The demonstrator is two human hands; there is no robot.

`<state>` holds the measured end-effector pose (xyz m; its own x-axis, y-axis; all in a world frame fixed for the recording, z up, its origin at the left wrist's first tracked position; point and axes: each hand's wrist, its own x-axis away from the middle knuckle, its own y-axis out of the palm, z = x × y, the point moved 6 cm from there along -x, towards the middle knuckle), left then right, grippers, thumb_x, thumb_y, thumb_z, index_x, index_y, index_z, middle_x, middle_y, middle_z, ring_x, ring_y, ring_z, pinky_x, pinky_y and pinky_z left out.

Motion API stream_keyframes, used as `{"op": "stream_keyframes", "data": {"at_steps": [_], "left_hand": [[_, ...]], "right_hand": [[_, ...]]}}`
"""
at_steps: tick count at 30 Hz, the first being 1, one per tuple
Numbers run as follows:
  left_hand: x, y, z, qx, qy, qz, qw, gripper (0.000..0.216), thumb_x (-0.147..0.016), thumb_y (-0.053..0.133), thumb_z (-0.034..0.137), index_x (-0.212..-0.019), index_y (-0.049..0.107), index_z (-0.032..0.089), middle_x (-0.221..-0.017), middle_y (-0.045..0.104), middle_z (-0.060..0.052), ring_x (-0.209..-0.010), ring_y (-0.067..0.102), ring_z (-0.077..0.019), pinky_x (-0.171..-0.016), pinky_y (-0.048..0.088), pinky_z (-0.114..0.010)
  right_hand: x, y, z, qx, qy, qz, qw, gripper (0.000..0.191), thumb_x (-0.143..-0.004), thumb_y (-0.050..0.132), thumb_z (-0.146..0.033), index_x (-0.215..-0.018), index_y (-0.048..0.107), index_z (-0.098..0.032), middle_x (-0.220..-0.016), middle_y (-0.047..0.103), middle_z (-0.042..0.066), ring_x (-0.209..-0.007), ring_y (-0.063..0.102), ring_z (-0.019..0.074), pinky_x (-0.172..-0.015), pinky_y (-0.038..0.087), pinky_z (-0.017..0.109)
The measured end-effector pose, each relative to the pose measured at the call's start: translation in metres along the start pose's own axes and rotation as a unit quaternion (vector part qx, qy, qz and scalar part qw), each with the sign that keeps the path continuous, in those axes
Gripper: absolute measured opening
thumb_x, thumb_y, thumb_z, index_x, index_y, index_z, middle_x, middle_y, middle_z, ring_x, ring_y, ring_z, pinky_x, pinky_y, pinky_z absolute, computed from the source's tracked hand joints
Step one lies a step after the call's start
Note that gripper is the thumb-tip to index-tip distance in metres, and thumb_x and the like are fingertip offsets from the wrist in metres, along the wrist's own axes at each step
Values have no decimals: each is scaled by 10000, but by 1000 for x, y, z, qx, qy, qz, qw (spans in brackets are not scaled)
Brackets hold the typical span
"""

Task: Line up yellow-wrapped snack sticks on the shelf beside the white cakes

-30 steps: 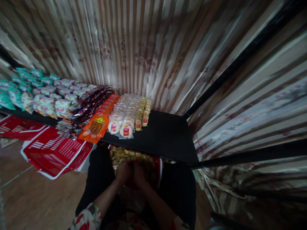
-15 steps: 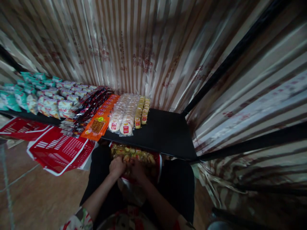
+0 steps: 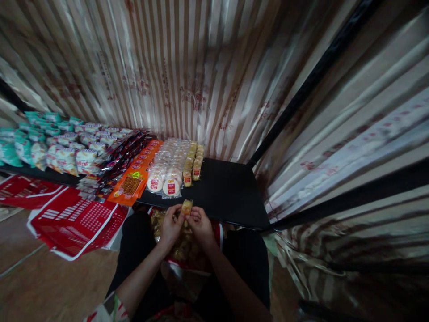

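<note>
My left hand and my right hand meet in front of the black shelf, both pinching one small yellow snack packet held up at the shelf's front edge. Under my hands a red bag full of similar yellow packets rests on my lap. On the shelf stands a row of the same yellow packets, beside rows of round white cakes.
Further left on the shelf lie orange packets, dark red packets, white bags and teal bags. Red plastic baskets sit on the floor at left. A striped curtain hangs behind; black frame bars run at right.
Both hands have risen out of the bag on my lap, lifting one yellow packet up to the shelf's front edge.
</note>
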<state>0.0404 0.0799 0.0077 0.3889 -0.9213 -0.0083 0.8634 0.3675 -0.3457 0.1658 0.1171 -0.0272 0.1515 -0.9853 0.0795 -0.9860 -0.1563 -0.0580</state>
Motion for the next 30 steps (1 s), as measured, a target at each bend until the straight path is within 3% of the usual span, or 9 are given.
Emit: {"op": "stream_keyframes", "data": {"at_steps": [4,13,20,30], "left_hand": [[-19,23,20,7,-1,-6,1000,345,-803,465,323,-1095,539,155,-973,626,-57,-543,505,-68,-563,461,-217],[-50,66,35,-20,86,8,996,433,-765,405,101,-1193,453,146,-1218,499,-125,-871,580,-136,-878,479,-331],[-74,70,40,-106,153,-10,983,495,-714,356,14,-1169,511,133,-1260,489,-111,-1212,436,-188,-1064,347,-373],[-86,78,22,-208,225,-37,951,537,-711,360,6,-1231,472,76,-1280,484,-155,-1233,419,-215,-1050,365,-391]], "right_hand": [[-23,-25,-27,87,-40,38,995,311,-723,568,-354,-988,518,-199,-857,648,45,-741,621,158,-659,517,277],[-82,-47,-54,227,-101,103,963,298,-751,510,-302,-1023,546,-184,-886,635,44,-749,602,155,-670,494,269],[-119,-40,-51,265,-124,112,950,265,-771,499,-281,-1011,561,-184,-874,627,42,-755,597,158,-686,489,273],[-132,-31,-32,226,-142,117,956,304,-793,485,-266,-1073,538,-159,-969,581,100,-835,598,183,-699,527,304]]}}
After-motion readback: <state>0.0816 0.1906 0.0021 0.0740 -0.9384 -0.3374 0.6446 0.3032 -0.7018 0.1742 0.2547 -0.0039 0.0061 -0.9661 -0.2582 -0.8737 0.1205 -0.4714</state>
